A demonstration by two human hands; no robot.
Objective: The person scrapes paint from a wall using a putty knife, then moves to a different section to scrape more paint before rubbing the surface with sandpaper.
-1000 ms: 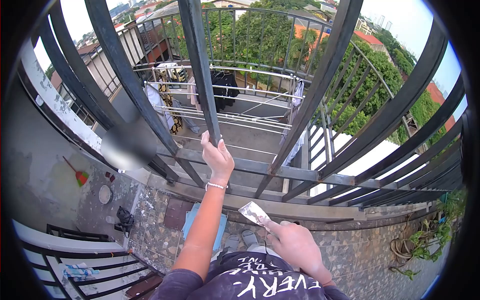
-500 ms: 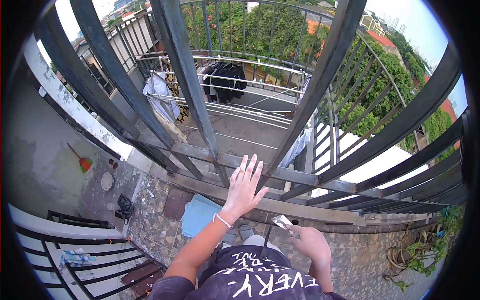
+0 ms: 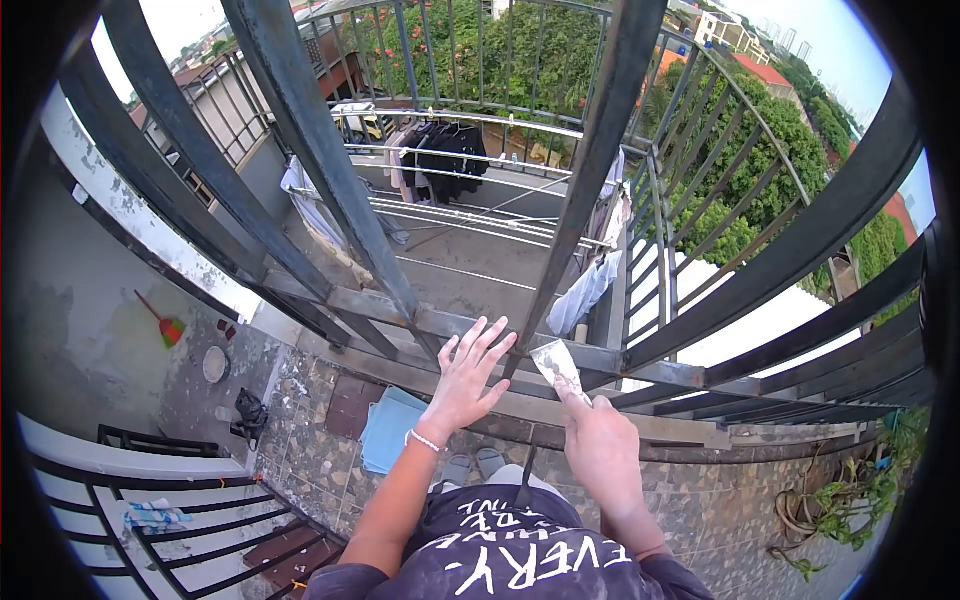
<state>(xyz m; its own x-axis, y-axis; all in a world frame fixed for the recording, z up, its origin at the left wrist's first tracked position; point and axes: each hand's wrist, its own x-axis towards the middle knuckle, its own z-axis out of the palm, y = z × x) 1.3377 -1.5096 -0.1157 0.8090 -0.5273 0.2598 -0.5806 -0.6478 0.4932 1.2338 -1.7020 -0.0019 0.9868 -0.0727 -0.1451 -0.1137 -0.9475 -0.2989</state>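
Note:
My right hand (image 3: 602, 445) is closed round the handle of a scraper (image 3: 560, 368), whose pale, whitish-stained blade points up and left, close to the lower rail (image 3: 650, 370) of the dark metal railing. To its left, my left hand (image 3: 470, 375) has its fingers spread and holds nothing. It is at the same rail, between two upright bars; whether the fingertips touch the metal I cannot tell. A white beaded bracelet circles the left wrist.
Beyond the bars stands a drying rack (image 3: 480, 215) with dark clothes (image 3: 445, 165). Light blue sheets (image 3: 392, 430) lie on the tiled floor. A broom (image 3: 170, 330), a round bucket (image 3: 215, 365) and a black bag (image 3: 250, 412) are at left, potted plants (image 3: 830, 500) at right.
My right hand has risen toward the rail, bringing the scraper up beside my left hand. My left hand has shifted slightly left and down. The view has turned a little.

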